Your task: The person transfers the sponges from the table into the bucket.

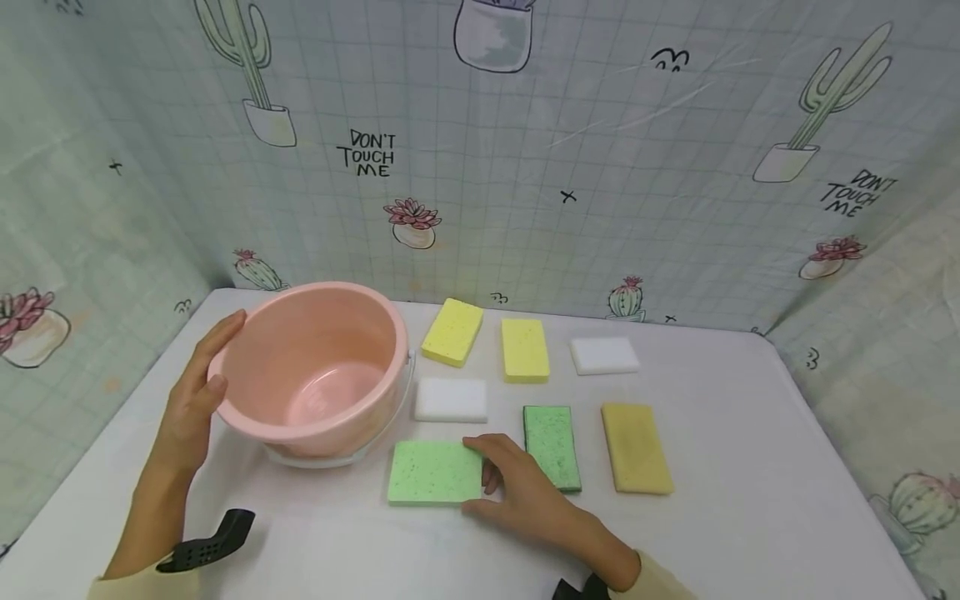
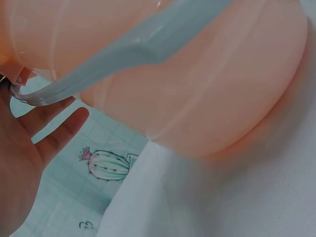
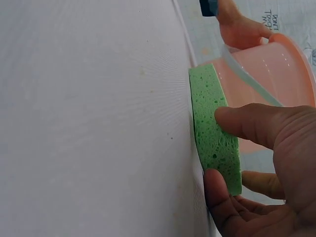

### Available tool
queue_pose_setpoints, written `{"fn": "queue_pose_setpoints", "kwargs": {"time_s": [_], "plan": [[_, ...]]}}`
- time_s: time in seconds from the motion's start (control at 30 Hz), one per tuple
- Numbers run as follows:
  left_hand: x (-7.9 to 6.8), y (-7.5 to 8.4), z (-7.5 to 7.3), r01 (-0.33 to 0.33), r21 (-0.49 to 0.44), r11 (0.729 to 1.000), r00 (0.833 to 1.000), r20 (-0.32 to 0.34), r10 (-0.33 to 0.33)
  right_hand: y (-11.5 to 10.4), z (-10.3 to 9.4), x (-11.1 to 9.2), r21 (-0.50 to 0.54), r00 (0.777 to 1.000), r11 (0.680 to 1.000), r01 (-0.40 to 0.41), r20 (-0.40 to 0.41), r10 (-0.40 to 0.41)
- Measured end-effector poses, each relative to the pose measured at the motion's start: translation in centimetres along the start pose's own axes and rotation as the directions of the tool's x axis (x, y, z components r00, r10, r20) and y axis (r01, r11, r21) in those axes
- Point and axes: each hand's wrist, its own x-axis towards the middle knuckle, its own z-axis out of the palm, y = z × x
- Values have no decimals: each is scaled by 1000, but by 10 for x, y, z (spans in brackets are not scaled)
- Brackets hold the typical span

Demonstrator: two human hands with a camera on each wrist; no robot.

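A pink bucket (image 1: 322, 417) with a white handle (image 1: 401, 408) stands at the table's left. My left hand (image 1: 191, 396) touches the bucket's left side at the rim; in the left wrist view two straight fingers (image 2: 69, 131) reach past its wall. Between thumb and fingers, my right hand (image 1: 525, 492) pinches the right end of a light green sponge (image 1: 431, 475), which lies low over the table in front of the bucket. Pores show along the sponge's edge (image 3: 212, 143) in the right wrist view.
Right of the bucket lie two yellow sponges (image 1: 452, 332), a white sponge (image 1: 452, 400) and another white sponge (image 1: 604, 356) farther right. A darker green sponge (image 1: 551, 446) lies just beyond my right hand, beside a mustard-yellow sponge (image 1: 637, 450). A printed curtain (image 1: 510, 167) surrounds the table (image 1: 750, 467).
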Motion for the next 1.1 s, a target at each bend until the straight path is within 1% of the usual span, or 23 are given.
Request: {"fn": "queue_pose_setpoints", "kwargs": {"time_s": [0.1,0.2,0.23,0.3,0.37,0.43,0.47,0.5,0.57,0.67,0.73,0.83,1.0,1.1], "plan": [[0,0,0,-21,38,999,1000,-20,22,-1,-1,0,17,1000,1000,0,-2,0],[0,0,2,-31,-6,999,998,-62,31,-3,-5,1,34,1000,999,-27,9,27],[-1,0,3,-30,-6,1000,997,-73,29,-4,-7,1,43,999,998,-41,17,41],[-2,-1,3,-29,4,1000,996,-86,29,-6,-14,2,60,997,996,-73,35,71],[-4,-1,4,-29,42,999,995,-90,33,-8,-22,4,61,994,993,-102,41,100],[-6,-1,5,-37,92,995,995,-92,45,-10,-32,5,52,993,991,-120,27,118],[-6,-2,5,-56,92,994,994,-93,65,-11,-37,6,49,992,991,-122,14,122],[-6,-2,6,-62,86,994,993,-95,71,-12,-42,7,48,992,991,-122,-3,122],[-5,-3,7,-75,67,995,993,-86,80,-14,-51,8,48,993,993,-107,-44,109],[-2,-5,8,-86,29,996,994,-70,88,-17,-63,10,55,993,997,-62,-101,67],[-2,-7,9,-84,15,996,994,-63,85,-20,-70,12,49,991,998,-32,-131,39],[-2,-9,9,-103,-29,994,993,-67,101,-26,-80,18,47,986,999,-4,-166,12],[-1,-10,9,-108,-92,990,992,-68,102,-37,-94,27,71,979,997,25,-203,-10],[-1,-7,9,-90,-74,993,994,-66,85,-46,-100,35,58,978,997,45,-208,-32]]}}
